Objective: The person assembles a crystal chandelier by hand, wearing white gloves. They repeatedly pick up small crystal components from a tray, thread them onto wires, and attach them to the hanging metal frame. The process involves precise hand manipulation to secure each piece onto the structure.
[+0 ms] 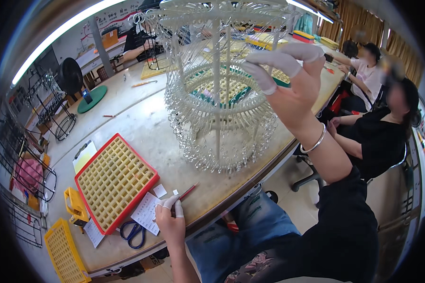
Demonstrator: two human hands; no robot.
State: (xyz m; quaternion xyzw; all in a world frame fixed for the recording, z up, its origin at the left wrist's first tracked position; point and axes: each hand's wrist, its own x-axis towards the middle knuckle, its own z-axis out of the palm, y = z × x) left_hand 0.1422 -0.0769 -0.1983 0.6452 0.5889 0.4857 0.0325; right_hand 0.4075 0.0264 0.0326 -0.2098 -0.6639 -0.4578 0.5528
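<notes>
A tall, clear round display rack (216,94) stands on the table, hung all round with several thin silver chains on hooks. My right hand (293,78) is raised at its upper right side, white covers on the fingertips. Thumb and index finger come together at the rack; whatever they pinch is too fine to make out. Low by the table's front edge, my left hand (171,217) also wears white fingertip covers. Its fingers close at a small white tag (175,192). A red pencil (189,192) reaches up to those fingers; whether they grip it I cannot tell.
Left of the rack lies a red-rimmed compartment tray (115,181), with printed papers (147,213), dark-blue scissors (133,234) and a yellow tray (65,252) nearby. A black fan (70,76) and wire racks stand far left. Two people (378,118) sit at the right.
</notes>
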